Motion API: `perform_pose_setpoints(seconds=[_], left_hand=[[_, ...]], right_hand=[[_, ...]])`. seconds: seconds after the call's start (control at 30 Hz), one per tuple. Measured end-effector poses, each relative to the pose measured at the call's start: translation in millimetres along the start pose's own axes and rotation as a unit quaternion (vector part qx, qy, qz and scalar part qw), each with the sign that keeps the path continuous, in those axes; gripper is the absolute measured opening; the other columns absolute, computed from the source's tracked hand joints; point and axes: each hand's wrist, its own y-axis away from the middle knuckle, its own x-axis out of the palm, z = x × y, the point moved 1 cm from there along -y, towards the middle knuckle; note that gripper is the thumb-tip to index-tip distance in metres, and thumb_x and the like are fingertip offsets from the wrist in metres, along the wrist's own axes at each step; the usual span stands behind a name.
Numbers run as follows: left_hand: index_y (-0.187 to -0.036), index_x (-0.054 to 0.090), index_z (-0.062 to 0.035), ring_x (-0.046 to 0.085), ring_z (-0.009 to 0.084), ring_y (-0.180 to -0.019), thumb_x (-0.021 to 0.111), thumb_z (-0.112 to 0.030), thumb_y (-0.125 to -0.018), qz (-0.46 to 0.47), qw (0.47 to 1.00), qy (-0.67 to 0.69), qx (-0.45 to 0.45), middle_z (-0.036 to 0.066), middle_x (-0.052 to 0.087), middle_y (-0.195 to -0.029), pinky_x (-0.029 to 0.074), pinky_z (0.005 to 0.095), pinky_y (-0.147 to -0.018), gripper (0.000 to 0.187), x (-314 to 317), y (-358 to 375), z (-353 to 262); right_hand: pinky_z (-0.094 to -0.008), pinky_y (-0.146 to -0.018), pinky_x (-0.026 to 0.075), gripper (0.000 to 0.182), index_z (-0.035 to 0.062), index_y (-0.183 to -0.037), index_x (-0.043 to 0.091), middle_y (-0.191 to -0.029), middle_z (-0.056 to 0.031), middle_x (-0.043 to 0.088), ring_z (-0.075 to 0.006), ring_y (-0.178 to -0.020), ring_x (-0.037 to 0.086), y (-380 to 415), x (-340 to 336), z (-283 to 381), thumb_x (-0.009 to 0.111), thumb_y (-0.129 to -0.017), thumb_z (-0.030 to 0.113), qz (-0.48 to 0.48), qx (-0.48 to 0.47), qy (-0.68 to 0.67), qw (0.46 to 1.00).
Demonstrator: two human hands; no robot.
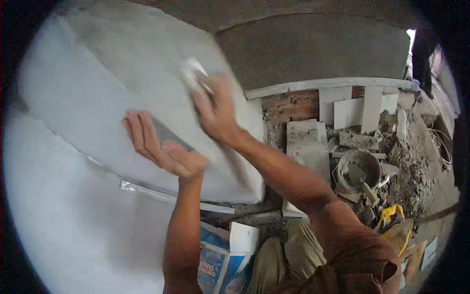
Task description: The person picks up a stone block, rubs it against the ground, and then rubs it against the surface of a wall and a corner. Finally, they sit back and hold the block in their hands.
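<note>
My left hand [161,147] is raised before a large whitish wall surface [103,132], palm turned upward. Its fingers and thumb close around a flat grey plate [169,131], whose exact kind I cannot make out. Higher and to the right, my right hand [215,105] is smeared by motion close to the wall. Its fingers are curled on a pale, shiny object [195,71], too blurred to name. Grey smears cover the upper part of the wall, and a thin joint line runs across its lower part.
A bucket [359,169] of grey mix with a tool handle [369,193] stands at right amid rubble [416,171]. White tile pieces [348,113] lean on exposed brick. A blue-and-white box [218,264] sits below, and a yellow-handled bag [396,230] lies lower right.
</note>
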Motion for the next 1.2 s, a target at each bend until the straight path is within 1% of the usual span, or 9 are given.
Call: perform_pose_setpoints(seconds=[0.27,0.3,0.4,0.6,0.83,0.97,1.07,1.13,1.2], left_hand=[[-0.138,0.047,0.0101,0.033,0.0429,-0.142,0.028,-0.026,-0.103,-0.001,1.0,-0.009,0.004,0.028,0.043,-0.147,0.022,0.0586,-0.118,0.054,3.9,2.1,4.6],[-0.138,0.048,0.0099,0.036,0.0438,-0.14,0.028,-0.029,-0.105,-0.014,1.0,0.002,0.013,0.028,0.044,-0.146,0.022,0.0591,-0.118,0.055,5.1,0.2,1.7],[-0.139,0.044,0.0059,0.035,0.0446,-0.14,0.024,-0.041,-0.107,-0.016,0.999,-0.003,0.037,0.026,0.043,-0.146,0.022,0.0597,-0.118,0.06,7.8,7.2,11.0],[-0.14,0.045,0.0063,0.037,0.0438,-0.14,0.024,-0.035,-0.108,-0.011,1.0,-0.008,-0.003,0.026,0.045,-0.145,0.023,0.0598,-0.118,0.056,7.8,-3.3,-2.0],[-0.14,0.044,0.0076,0.035,0.0422,-0.141,0.023,-0.031,-0.108,-0.01,1.0,0.011,0.016,0.026,0.042,-0.147,0.024,0.0586,-0.119,0.055,6.1,0.5,-1.9],[-0.139,0.046,0.008,0.035,0.0425,-0.141,0.023,-0.028,-0.108,0.005,1.0,-0.016,0.004,0.026,0.042,-0.147,0.026,0.0572,-0.118,0.053,-0.6,-0.4,-3.8],[-0.139,0.047,0.008,0.036,0.0424,-0.141,0.023,-0.026,-0.107,-0.001,1.0,-0.018,-0.001,0.026,0.041,-0.148,0.026,0.0565,-0.118,0.053,-1.5,0.2,-7.1],[-0.139,0.047,0.008,0.036,0.0424,-0.141,0.023,-0.026,-0.107,-0.006,1.0,-0.017,0.004,0.026,0.041,-0.148,0.026,0.0567,-0.118,0.053,-1.1,-0.6,-3.8],[-0.139,0.047,0.008,0.036,0.0425,-0.14,0.023,-0.025,-0.107,-0.008,1.0,-0.014,0.004,0.026,0.041,-0.148,0.026,0.057,-0.118,0.052,-0.2,2.1,-6.0]], right_hand=[[-0.0425,-0.084,0.041,0.041,-0.0037,-0.129,0.056,-0.106,-0.0183,0.055,-0.0289,-0.093,0.052,39.1,-15.2,9.3,0.057,-0.094,0.018,0.028,-0.05,-0.105,0.993],[-0.0433,-0.083,0.041,0.039,-0.0037,-0.127,0.057,-0.105,-0.0179,0.054,-0.0286,-0.092,0.052,13.0,-20.0,9.2,0.058,-0.092,0.015,0.164,-0.06,0.021,0.984],[-0.0482,-0.077,0.039,0.039,0.0031,-0.117,0.066,-0.099,-0.0237,0.05,-0.0382,-0.088,0.048,-73.4,39.2,13.7,0.063,-0.087,0.028,-0.022,-0.051,-0.068,0.996],[-0.0458,-0.078,0.04,0.039,0.0044,-0.129,0.062,-0.103,-0.0248,0.053,-0.0353,-0.089,0.05,48.5,-24.5,17.5,0.06,-0.093,0.019,0.036,-0.009,-0.075,0.996],[-0.0483,-0.084,0.041,0.041,0.0033,-0.131,0.058,-0.107,-0.0253,0.051,-0.041,-0.1,0.048,-77.0,34.7,23.6,0.059,-0.094,0.022,0.022,0.009,-0.022,0.999],[-0.04,-0.086,0.04,0.041,0.0014,-0.135,0.054,-0.104,-0.0185,0.048,-0.031,-0.095,0.049,49.2,-36.3,21.8,0.059,-0.098,0.019,0.09,0.02,0.001,0.996],[-0.0389,-0.09,0.041,0.038,0.0012,-0.132,0.055,-0.109,-0.0191,0.049,-0.0293,-0.098,0.05,46.0,-61.7,16.5,0.058,-0.099,0.019,0.152,0.054,0.025,0.987],[-0.0393,-0.095,0.04,0.039,0.0013,-0.133,0.052,-0.115,-0.0207,0.049,-0.0307,-0.105,0.05,28.9,-48.1,12.6,0.058,-0.098,0.018,0.011,0.137,-0.128,0.982],[-0.041,-0.101,0.038,0.043,0.0012,-0.135,0.048,-0.117,-0.0223,0.048,-0.0364,-0.111,0.049,13.5,-21.4,17.4,0.056,-0.098,0.023,0.092,0.046,-0.042,0.994]])
